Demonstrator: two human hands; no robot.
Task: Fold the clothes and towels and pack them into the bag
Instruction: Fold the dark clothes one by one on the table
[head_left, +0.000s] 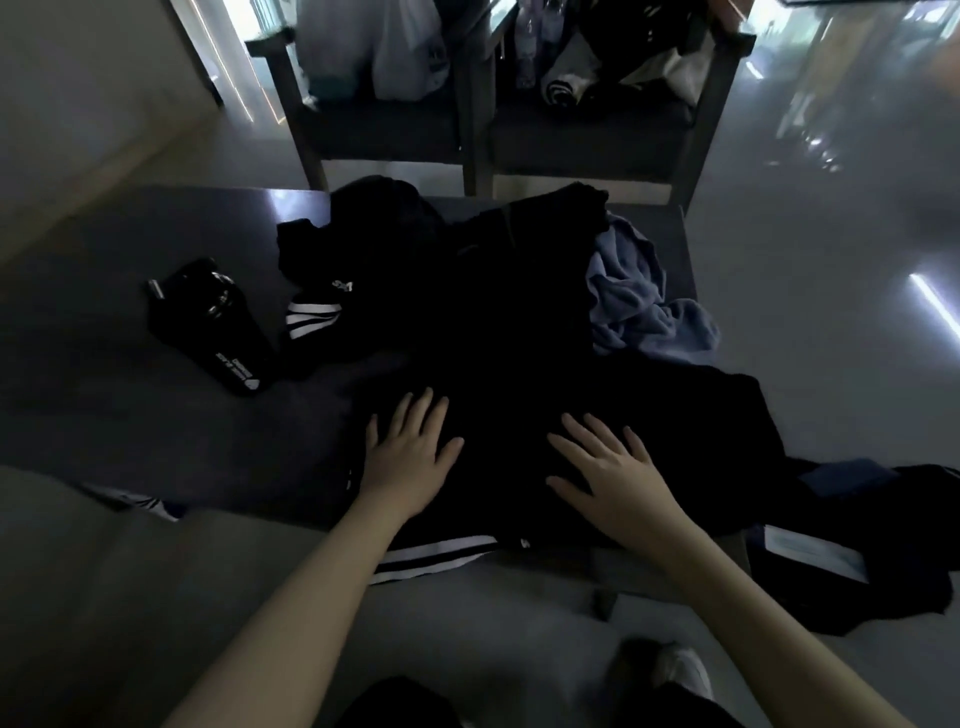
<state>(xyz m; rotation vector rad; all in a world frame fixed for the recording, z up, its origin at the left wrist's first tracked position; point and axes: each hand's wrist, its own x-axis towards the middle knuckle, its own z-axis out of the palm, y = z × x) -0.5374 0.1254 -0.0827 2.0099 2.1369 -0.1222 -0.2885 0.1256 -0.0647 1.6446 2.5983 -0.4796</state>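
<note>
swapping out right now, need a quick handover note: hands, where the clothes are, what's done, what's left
Left hand and right hand: both open, flat on the black garment on the table.
Blue towel lies crumpled at the pile's far right, and a striped garment lies unfolded at its left.
Done: nothing visibly folded or packed.
Left: fold everything, then pack. A pale bag sits beyond the table.

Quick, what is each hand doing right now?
Left hand: open, fingers spread flat on the black garment.
Right hand: open, also flat on it, gripping nothing.
</note>
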